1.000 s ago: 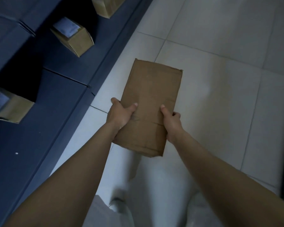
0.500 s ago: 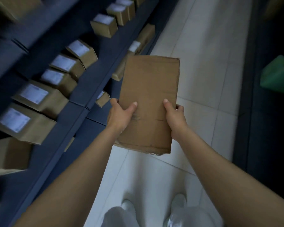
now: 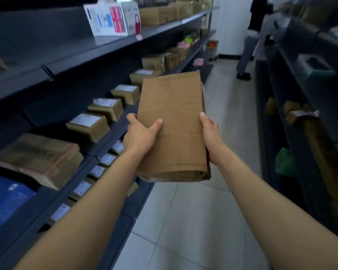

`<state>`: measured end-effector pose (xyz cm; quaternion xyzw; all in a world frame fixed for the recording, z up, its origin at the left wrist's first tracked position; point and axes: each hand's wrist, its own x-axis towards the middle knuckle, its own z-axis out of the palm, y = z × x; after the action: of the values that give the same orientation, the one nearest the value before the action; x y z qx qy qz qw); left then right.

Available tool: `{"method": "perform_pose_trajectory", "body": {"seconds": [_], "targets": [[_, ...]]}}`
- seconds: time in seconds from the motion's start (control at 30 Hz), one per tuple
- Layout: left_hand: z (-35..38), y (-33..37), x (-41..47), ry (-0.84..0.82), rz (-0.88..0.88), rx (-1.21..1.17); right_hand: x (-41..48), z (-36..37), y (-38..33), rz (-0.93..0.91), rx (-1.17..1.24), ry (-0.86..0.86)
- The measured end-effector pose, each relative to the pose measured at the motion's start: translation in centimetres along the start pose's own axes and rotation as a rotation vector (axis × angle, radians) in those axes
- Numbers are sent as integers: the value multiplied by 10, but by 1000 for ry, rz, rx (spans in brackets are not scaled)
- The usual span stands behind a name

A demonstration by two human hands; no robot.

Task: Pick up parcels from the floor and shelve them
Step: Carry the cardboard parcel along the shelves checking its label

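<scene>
A flat brown cardboard parcel (image 3: 174, 115) is held in front of me above the aisle floor, its long side pointing away. My left hand (image 3: 139, 135) grips its left edge, thumb on top. Its right edge is gripped by my right hand (image 3: 211, 133), thumb on top as well. The dark blue shelf unit (image 3: 98, 49) runs along my left, with several labelled brown parcels (image 3: 89, 125) on its middle level beside the held parcel.
A large taped parcel (image 3: 37, 154) and a blue package (image 3: 4, 197) lie on the shelf near left. White printed boxes (image 3: 109, 18) stand on the upper level. Another dark rack (image 3: 308, 98) lines the right. A person's legs (image 3: 246, 55) stand at the aisle's far end.
My view has swung up from the floor to look along the aisle. The parcel has risen with both hands still on it, from low over the tiles to middle-shelf height.
</scene>
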<state>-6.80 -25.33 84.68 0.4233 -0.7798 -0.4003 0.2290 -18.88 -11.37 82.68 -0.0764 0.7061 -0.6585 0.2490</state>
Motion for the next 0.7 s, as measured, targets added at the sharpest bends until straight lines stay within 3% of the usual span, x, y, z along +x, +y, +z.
{"method": "perform_pose_trajectory", "body": {"seconds": [0.17, 0.33, 0.47, 0.7], "targets": [[-29, 37, 1, 95, 102, 49, -15, 2, -50, -36, 77, -107], [-51, 51, -2, 42, 148, 140, -27, 7, -65, -89, 44, -156], [-65, 54, -6, -63, 111, 156, -34, 12, -68, -91, 19, -166], [-76, 51, -17, -100, -19, 215, -48, 30, -69, -140, -46, -186]]}}
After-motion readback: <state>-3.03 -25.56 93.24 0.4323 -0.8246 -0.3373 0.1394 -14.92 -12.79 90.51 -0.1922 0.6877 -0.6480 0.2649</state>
